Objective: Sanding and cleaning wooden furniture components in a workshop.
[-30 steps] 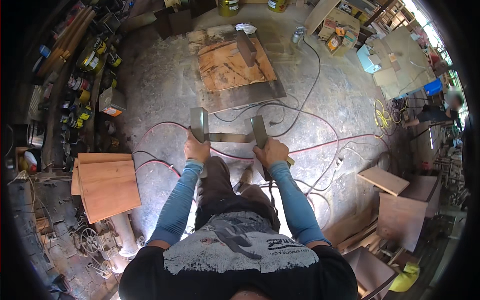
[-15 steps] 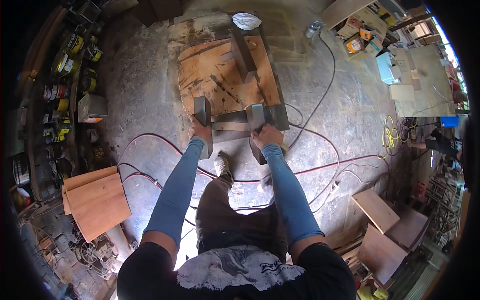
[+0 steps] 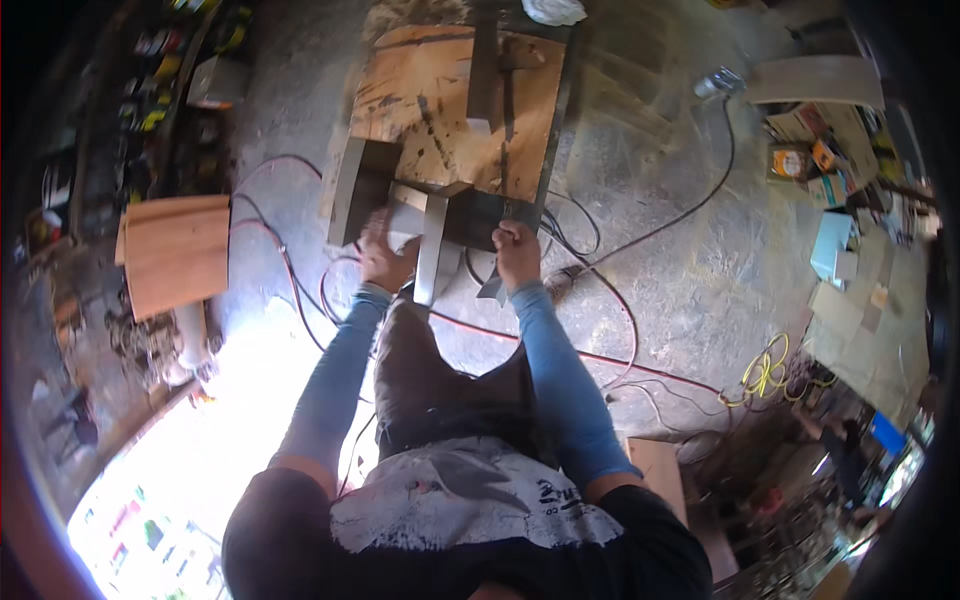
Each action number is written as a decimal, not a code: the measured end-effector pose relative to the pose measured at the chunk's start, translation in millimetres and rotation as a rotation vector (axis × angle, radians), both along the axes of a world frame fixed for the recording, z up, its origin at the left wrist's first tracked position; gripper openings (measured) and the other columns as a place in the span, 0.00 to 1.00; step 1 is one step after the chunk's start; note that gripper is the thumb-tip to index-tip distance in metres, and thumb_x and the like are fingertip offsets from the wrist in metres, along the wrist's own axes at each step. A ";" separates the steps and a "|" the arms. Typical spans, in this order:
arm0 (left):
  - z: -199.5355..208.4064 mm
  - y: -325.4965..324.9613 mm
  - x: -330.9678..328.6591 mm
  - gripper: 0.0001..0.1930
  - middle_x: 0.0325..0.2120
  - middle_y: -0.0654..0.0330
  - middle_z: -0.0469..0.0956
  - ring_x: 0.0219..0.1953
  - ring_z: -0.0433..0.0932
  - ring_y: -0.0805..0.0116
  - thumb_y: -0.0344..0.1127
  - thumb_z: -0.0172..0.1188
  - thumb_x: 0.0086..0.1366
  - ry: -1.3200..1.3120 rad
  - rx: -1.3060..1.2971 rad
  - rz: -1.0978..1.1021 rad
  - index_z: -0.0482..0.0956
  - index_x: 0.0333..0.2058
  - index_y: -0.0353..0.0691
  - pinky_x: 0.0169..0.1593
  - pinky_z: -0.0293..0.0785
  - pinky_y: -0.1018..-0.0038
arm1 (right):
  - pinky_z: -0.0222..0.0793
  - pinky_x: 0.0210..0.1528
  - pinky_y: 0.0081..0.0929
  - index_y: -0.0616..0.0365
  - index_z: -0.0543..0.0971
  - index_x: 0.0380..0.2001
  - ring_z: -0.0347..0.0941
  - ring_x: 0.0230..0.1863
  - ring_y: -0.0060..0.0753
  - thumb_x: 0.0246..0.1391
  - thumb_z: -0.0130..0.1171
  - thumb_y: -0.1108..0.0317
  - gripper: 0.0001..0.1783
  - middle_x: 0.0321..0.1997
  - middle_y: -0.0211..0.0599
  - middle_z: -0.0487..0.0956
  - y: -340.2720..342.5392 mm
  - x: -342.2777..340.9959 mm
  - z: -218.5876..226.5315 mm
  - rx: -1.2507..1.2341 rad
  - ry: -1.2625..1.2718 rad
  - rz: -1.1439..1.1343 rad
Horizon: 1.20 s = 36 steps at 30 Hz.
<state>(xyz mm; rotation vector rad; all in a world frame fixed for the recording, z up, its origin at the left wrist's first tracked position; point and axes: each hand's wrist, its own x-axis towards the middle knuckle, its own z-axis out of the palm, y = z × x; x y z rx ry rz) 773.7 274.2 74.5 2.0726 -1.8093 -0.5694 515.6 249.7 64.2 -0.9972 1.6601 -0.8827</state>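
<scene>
At the near edge of a low worktable [image 3: 455, 80] stands a dark-brown and pale-grey wooden piece [image 3: 368, 180], two upright boards joined by a crosspiece. My left hand [image 3: 388, 258] is closed at the lower edge of its left board, beside the crosspiece; some fingertips are hidden. To the right of the piece my right hand [image 3: 517, 255] makes a fist at the table's near right corner. What lies in that fist is too small and blurred to name. Farther back on the top sits another long dark wooden piece [image 3: 483, 75].
Red and black hoses [image 3: 610, 355] loop over the concrete floor around my legs. A metal cup-shaped container [image 3: 720, 82] stands at the far right, a cable running from it. Reddish wooden panels [image 3: 180, 255] lie at left. Bundled yellow cord [image 3: 766, 368] and cardboard boxes [image 3: 815, 150] are at right.
The piece between my hands has turned and shifted left, its crosspiece now showing. My right hand has let go of its right board and closed lower beside it. My view has swung round.
</scene>
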 end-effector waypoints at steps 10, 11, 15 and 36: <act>-72.5 25.6 -69.3 0.44 0.44 0.42 0.82 0.46 0.81 0.39 0.54 0.74 0.51 0.084 0.272 0.401 0.68 0.63 0.40 0.50 0.77 0.52 | 0.69 0.38 0.26 0.64 0.81 0.29 0.74 0.32 0.21 0.60 0.65 0.57 0.17 0.27 0.28 0.79 -11.2 -63.8 8.4 0.265 -0.442 0.139; -57.3 6.8 -87.0 0.31 0.37 0.43 0.83 0.41 0.81 0.38 0.49 0.69 0.54 0.128 0.208 0.396 0.75 0.55 0.43 0.46 0.78 0.50 | 0.69 0.38 0.26 0.64 0.81 0.29 0.74 0.32 0.21 0.60 0.65 0.57 0.17 0.27 0.28 0.79 4.4 -99.4 -5.1 0.281 -0.405 0.134; -27.8 -28.5 -104.5 0.28 0.37 0.42 0.83 0.42 0.81 0.39 0.33 0.61 0.51 0.119 0.260 0.276 0.74 0.54 0.43 0.47 0.77 0.49 | 0.69 0.36 0.29 0.62 0.81 0.30 0.76 0.31 0.24 0.58 0.65 0.61 0.13 0.25 0.34 0.78 21.2 -165.8 -4.3 0.286 -0.038 0.323; 43.4 11.3 -172.1 0.22 0.41 0.51 0.84 0.42 0.83 0.61 0.36 0.65 0.64 0.638 0.316 -0.478 0.77 0.54 0.34 0.49 0.78 0.67 | 0.76 0.48 0.38 0.62 0.85 0.41 0.82 0.43 0.41 0.54 0.67 0.49 0.24 0.42 0.48 0.85 76.2 -196.4 71.7 0.237 0.211 0.054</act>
